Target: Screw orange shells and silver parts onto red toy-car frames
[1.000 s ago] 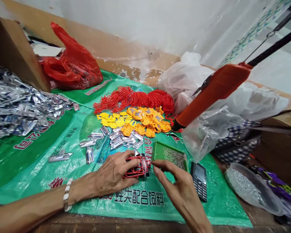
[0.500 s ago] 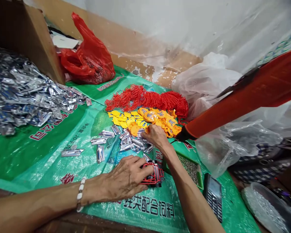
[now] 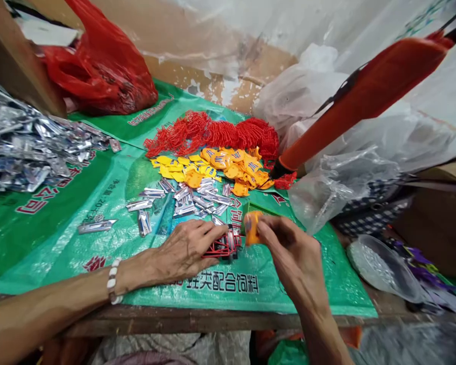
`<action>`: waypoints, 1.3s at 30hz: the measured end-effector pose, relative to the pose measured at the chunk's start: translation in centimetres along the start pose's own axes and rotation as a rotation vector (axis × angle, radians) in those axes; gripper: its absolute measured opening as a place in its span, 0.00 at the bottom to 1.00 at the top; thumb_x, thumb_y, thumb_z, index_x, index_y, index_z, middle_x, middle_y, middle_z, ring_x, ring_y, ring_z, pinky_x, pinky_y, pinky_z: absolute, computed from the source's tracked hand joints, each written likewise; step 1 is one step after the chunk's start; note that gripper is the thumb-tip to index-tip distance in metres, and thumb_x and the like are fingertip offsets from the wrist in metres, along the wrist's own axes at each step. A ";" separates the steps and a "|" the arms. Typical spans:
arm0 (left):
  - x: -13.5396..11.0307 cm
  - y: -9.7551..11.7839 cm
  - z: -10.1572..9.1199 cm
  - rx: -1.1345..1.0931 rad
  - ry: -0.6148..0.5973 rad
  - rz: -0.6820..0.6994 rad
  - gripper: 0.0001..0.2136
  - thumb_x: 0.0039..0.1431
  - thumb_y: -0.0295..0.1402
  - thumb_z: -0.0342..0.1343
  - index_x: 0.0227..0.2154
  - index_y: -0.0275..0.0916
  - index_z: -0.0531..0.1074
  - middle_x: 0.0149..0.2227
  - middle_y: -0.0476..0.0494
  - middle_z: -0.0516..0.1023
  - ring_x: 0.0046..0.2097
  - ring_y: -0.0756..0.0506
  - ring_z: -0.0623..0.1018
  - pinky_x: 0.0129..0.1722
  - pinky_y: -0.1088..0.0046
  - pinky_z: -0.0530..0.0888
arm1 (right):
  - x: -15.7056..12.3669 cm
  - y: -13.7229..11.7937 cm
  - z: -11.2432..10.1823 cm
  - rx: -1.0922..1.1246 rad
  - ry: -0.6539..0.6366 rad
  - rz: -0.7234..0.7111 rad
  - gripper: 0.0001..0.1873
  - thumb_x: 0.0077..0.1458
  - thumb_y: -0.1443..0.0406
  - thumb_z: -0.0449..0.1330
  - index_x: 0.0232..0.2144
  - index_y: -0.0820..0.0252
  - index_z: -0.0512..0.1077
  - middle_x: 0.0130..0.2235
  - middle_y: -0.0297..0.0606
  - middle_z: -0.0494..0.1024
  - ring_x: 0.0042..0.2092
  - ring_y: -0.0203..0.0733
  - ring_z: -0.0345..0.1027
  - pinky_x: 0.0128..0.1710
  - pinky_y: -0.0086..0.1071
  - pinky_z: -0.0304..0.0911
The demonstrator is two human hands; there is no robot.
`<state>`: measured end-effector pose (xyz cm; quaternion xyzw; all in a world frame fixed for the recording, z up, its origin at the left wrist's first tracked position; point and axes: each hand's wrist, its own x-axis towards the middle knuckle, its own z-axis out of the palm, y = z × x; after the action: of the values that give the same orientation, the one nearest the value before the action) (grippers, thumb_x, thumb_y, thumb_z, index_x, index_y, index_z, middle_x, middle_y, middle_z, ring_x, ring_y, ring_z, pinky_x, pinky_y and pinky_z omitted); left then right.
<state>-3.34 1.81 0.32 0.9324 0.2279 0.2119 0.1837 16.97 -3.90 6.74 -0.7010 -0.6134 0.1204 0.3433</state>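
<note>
My left hand, with a white beaded bracelet at its wrist, is closed around a small red-and-black plastic assembly with a cage of red bars, resting on the green sheet. To the right of it, my right hand pinches an orange plastic piece just above the sheet, apart from the assembly. Beyond my hands lie silver printed strips, yellow pieces, a heap of orange pieces and a pile of red bar frames. My left fingers cover part of the assembly.
A large heap of silver pieces is at the left, near a red plastic bag. A folded orange umbrella slants in from the right across clear plastic bags. A plastic bowl stands past the sheet's right edge.
My right hand has come from the orange heap towards me, now with an orange piece between its fingers. My left hand stays on the assembly. The view has shifted, showing the table's front edge.
</note>
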 end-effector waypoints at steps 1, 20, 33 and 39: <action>-0.1 -0.1 0.0 -0.009 0.017 0.009 0.23 0.67 0.41 0.52 0.59 0.38 0.56 0.53 0.38 0.73 0.51 0.38 0.74 0.51 0.57 0.73 | -1.8 0.9 -0.6 0.177 0.018 0.117 0.19 0.59 0.52 0.57 0.34 0.63 0.76 0.34 0.44 0.82 0.36 0.45 0.77 0.34 0.35 0.72; 0.1 0.5 -0.6 0.043 -0.016 0.135 0.22 0.69 0.44 0.49 0.58 0.35 0.60 0.49 0.37 0.77 0.48 0.40 0.77 0.46 0.62 0.75 | -6.6 6.9 -2.5 -0.044 -0.363 -0.290 0.15 0.59 0.66 0.61 0.49 0.55 0.66 0.59 0.44 0.71 0.60 0.45 0.65 0.57 0.41 0.67; -0.1 0.7 -0.2 0.004 -0.068 0.023 0.36 0.66 0.42 0.54 0.68 0.35 0.41 0.51 0.34 0.74 0.47 0.39 0.75 0.46 0.64 0.73 | -3.3 4.3 -0.1 0.153 -0.263 -0.397 0.27 0.54 0.62 0.66 0.55 0.54 0.65 0.55 0.42 0.73 0.58 0.41 0.66 0.57 0.36 0.67; 0.4 0.7 -0.4 0.055 -0.127 0.128 0.29 0.64 0.34 0.56 0.65 0.48 0.52 0.48 0.41 0.73 0.45 0.40 0.74 0.44 0.64 0.72 | -2.7 4.9 0.5 0.186 -0.335 -0.323 0.27 0.50 0.61 0.70 0.51 0.54 0.68 0.52 0.41 0.75 0.56 0.43 0.69 0.55 0.39 0.68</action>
<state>-2.99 1.51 1.03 0.9613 0.1616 0.1575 0.1580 19.85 -6.34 2.57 -0.5294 -0.7523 0.2344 0.3144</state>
